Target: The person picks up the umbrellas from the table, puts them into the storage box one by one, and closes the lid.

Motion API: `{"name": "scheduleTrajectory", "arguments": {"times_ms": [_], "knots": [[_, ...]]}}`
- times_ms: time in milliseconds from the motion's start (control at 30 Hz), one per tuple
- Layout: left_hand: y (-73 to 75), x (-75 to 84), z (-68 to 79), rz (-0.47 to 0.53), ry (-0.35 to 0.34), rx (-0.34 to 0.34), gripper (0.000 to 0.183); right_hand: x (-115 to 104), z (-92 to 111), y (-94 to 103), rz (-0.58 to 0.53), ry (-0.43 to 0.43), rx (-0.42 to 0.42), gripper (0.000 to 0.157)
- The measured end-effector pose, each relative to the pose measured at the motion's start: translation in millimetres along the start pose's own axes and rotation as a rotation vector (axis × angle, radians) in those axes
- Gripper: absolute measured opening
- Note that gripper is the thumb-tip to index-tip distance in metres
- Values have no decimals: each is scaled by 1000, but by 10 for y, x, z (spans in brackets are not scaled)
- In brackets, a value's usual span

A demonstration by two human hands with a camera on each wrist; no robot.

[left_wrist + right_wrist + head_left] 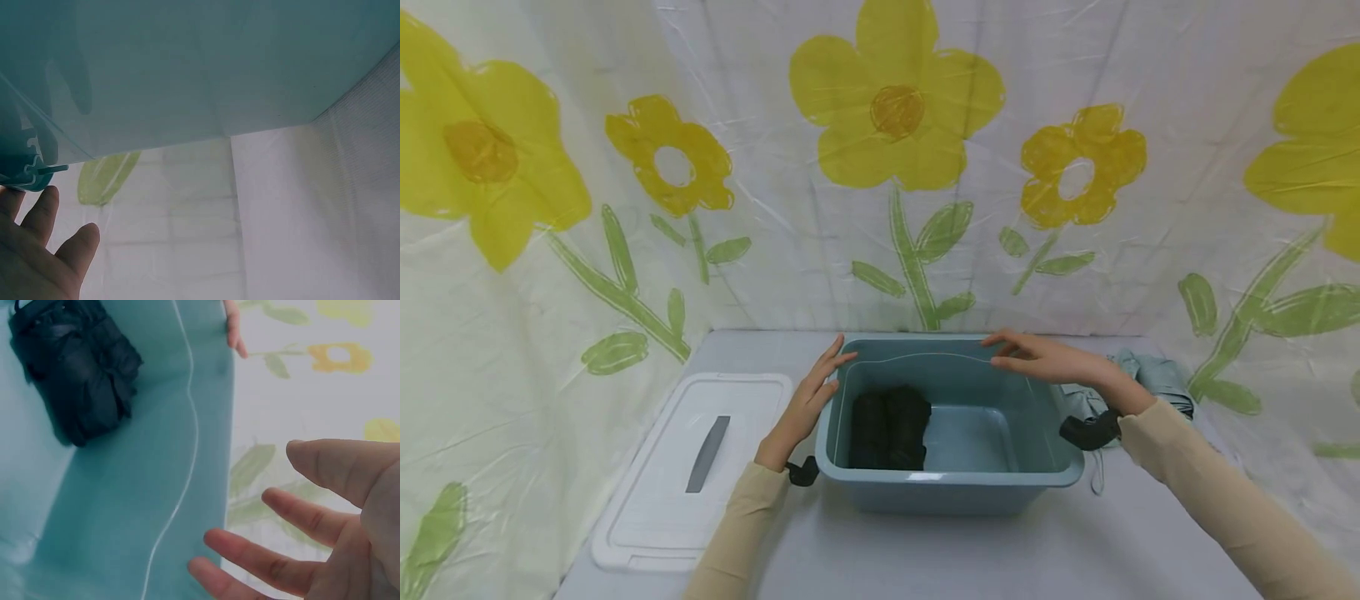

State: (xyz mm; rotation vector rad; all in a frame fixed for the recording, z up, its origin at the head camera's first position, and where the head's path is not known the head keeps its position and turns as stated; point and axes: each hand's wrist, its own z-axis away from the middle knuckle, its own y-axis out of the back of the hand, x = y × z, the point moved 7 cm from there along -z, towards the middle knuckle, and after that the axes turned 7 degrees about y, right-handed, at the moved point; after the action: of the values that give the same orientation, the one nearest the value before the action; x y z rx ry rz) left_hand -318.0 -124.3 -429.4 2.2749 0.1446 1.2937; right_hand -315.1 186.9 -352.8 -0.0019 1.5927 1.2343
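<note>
A blue-green plastic storage bin [951, 492] stands uncovered near the back of the table. Two black rolled fabric bundles [887, 429] lie side by side in its left half; the right wrist view shows one [84, 375] with a small loop at its end. My left hand [805, 404] is at the bin's left rim, fingers spread towards the far left corner. Over the far right part of the bin is my right hand [1048, 357], fingers loosely extended and nothing in them. Whether its fingertips touch the rim cannot be told.
A white lid [658, 475] with a grey handle lies on the table to the left of the bin. Pale blue-green folded fabric [1157, 379] sits to the right, partly behind my right arm. A flower-printed curtain [760, 275] hangs behind the table.
</note>
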Motion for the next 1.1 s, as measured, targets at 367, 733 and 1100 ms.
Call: {"name": "scheduleTrajectory", "arguments": {"times_ms": [367,733,1100], "knots": [[39,340,21,5,14,-13,43,99,231,158,31,-16,62,49],[35,328,25,29,1,2,43,173,434,283,64,-38,112,48],[28,291,26,20,11,-6,43,335,554,330,105,-44,169,46]]}}
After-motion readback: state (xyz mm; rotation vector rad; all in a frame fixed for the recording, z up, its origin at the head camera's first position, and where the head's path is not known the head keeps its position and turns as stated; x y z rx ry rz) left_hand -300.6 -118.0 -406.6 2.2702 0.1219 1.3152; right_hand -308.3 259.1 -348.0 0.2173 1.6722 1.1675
